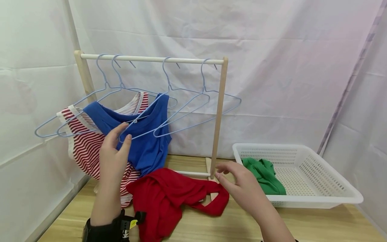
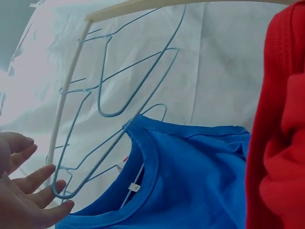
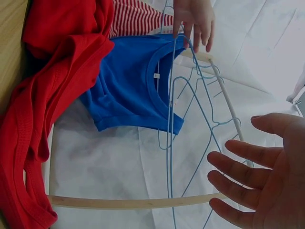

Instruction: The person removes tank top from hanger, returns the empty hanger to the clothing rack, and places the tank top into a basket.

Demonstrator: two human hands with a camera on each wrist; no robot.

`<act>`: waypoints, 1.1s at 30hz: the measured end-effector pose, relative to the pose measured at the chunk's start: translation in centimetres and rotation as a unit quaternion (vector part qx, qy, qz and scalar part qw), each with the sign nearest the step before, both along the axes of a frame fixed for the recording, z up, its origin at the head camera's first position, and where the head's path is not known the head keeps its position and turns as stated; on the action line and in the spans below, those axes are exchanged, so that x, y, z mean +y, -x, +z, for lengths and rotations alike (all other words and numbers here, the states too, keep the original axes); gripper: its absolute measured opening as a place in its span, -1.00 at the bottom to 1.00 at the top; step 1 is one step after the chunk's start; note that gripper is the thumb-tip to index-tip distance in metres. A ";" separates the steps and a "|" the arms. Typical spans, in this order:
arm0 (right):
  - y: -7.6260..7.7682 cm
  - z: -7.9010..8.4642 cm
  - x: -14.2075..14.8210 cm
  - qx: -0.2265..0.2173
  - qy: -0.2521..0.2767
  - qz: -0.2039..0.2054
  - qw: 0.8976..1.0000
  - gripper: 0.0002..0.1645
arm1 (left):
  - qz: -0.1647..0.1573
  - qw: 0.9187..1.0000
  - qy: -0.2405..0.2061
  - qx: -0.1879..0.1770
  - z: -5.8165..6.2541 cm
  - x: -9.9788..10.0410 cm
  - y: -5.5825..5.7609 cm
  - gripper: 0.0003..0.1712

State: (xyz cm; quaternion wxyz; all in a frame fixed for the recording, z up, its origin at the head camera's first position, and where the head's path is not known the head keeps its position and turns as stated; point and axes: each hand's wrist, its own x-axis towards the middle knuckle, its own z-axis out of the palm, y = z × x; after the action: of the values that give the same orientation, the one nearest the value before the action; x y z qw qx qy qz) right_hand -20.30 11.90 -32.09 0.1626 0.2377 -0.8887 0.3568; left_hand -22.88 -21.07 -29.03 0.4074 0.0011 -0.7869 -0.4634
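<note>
My left hand (image 1: 115, 151) is at the near end of an empty light-blue hanger (image 1: 142, 116), thumb and index finger spread on either side of that wire corner. In the left wrist view its loosely extended fingers (image 2: 35, 183) overlap the hanger's end. A blue sleeveless top (image 1: 148, 144) hangs on another hanger just behind, beside a red-and-white striped top (image 1: 87, 148). Below them a red garment (image 1: 163, 201) lies heaped on the table, one strap looping to the right. My right hand (image 1: 242, 183) hovers by the rack's right post, its fingers relaxed and holding nothing.
The clothes rack has a white rail (image 1: 145, 59) and wooden posts (image 1: 220, 117). Another bare hanger (image 1: 193, 129) hangs near its right end. On the right stands a white perforated basket (image 1: 341, 188) with a green garment (image 1: 264, 176) inside. White curtains surround the wooden table (image 1: 235, 225).
</note>
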 end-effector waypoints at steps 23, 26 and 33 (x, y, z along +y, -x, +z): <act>1.1 -1.8 -1.6 -0.066 -0.036 0.011 0.997 -0.68 | -0.054 0.991 0.120 -0.039 1.9 0.9 -4.1 -0.74; 1.5 -2.1 -1.9 -0.073 -0.040 0.022 0.996 -0.68 | -0.072 0.982 0.167 -0.057 1.9 0.8 -4.1 -0.71; 2.7 -3.4 -2.6 -0.120 -0.053 0.051 0.990 -0.62 | -0.107 0.965 0.220 -0.090 1.9 0.8 -4.0 -0.70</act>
State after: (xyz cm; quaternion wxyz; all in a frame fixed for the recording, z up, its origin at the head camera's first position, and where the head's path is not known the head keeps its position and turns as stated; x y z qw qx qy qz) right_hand -22.95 9.32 -35.47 0.0239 0.2464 -0.9061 0.3430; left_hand -18.90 -20.26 -27.10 0.2733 -0.1313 -0.8984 -0.3177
